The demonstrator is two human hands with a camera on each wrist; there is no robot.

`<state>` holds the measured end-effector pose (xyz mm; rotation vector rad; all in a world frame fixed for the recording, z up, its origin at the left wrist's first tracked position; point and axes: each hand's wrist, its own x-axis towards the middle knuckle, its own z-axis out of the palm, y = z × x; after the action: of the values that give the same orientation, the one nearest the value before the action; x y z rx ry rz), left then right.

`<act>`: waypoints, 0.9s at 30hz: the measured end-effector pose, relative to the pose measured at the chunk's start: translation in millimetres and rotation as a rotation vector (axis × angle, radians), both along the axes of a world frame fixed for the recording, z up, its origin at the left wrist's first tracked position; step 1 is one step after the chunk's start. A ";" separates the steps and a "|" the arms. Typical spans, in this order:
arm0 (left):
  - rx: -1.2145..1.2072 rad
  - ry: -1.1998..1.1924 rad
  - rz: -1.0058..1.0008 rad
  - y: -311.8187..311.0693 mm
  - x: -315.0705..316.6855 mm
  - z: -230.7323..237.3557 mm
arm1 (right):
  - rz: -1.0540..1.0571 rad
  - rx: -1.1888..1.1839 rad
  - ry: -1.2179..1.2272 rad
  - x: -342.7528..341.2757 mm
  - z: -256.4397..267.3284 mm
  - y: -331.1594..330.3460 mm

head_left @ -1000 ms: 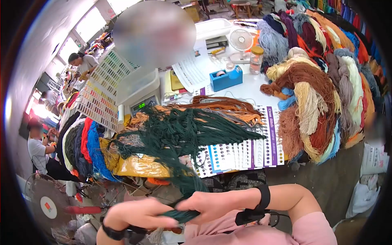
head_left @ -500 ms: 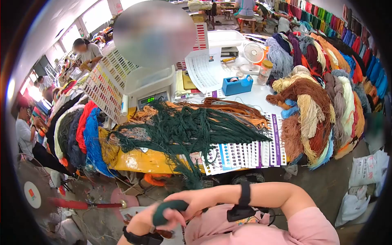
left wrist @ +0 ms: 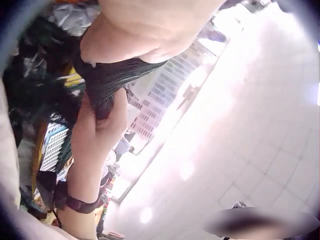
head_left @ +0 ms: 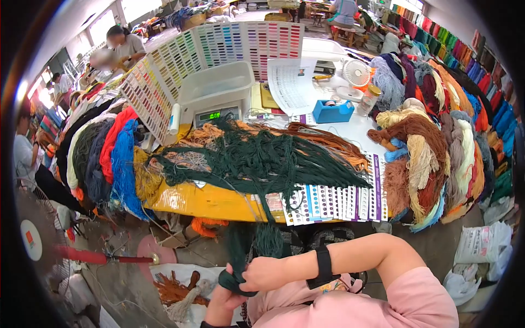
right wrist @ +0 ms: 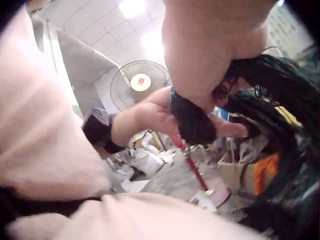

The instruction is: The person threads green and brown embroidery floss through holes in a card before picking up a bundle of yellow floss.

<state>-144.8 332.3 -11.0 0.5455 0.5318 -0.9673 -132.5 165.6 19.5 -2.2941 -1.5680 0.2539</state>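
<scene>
My left hand point(head_left: 223, 299) is low in front of me, with a band of dark green yarn point(head_left: 232, 281) wound round it. Close against it, my right hand point(head_left: 267, 274) grips the same yarn. In the right wrist view, the wrap covers the left hand's point(right wrist: 152, 116) middle and one digit sticks out past it. The left wrist view has the right hand point(left wrist: 101, 125) pinching yarn drawn taut from the left. Loose strands run up from the hands to a tangled dark green heap point(head_left: 257, 158) on the table.
Shade cards point(head_left: 333, 205) lie at the table's front edge, beside the green heap. Behind stand a scale point(head_left: 213, 116) with a plastic bin, a colour chart point(head_left: 219, 44) and a blue tape dispenser point(head_left: 333, 112). Yarn hanks point(head_left: 418, 142) hang at right. A floor fan point(head_left: 33, 240) stands left.
The hands have gone from apart-crossing motion over the yarn to being close together, with the yarn now wrapped round the left hand. The head view has tilted up, showing more of the room.
</scene>
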 end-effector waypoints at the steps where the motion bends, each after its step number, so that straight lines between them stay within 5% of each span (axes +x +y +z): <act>1: -0.037 -0.086 0.098 1.4 -0.9 -0.9 | 0.004 -0.043 0.043 0.4 2.0 1.0; 4: -0.162 -0.290 0.366 12.6 12.7 15.0 | -0.146 0.026 0.258 5.4 12.1 -1.3; 6: -0.012 -0.415 0.393 41.9 20.9 24.9 | -0.202 0.164 0.305 10.3 9.9 -9.8; 9: 0.491 -0.880 -0.310 77.6 13.7 57.9 | -0.230 -0.021 0.354 19.4 35.4 -22.6; 10: 0.455 -0.918 -0.443 92.0 17.9 73.9 | -0.288 -0.070 0.395 21.6 38.8 -29.4; 12: 0.546 -0.722 -0.096 133.6 12.6 88.8 | -0.542 -0.091 0.517 35.2 22.3 -62.6; 15: 0.633 -0.766 -0.366 160.6 5.0 101.3 | -0.298 0.070 0.466 30.5 -12.6 -59.1; 16: 0.720 -0.868 -0.221 155.3 -1.8 105.0 | -0.338 0.027 0.639 30.6 6.1 -48.3; 18: 0.951 -0.984 -0.216 163.8 -8.6 116.9 | -0.239 0.302 0.478 30.7 -7.1 -40.8; 23: 1.501 -0.831 0.180 217.6 -24.9 138.8 | -0.533 0.260 0.641 36.0 -6.0 -60.3; 27: 1.927 -0.752 0.189 283.0 -20.0 103.7 | -0.715 0.232 0.754 32.4 -19.1 -77.8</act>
<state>-164.8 615.4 92.7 2.3734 0.6683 0.2960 -100.1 87.8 0.4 -2.0453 -0.3631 0.6063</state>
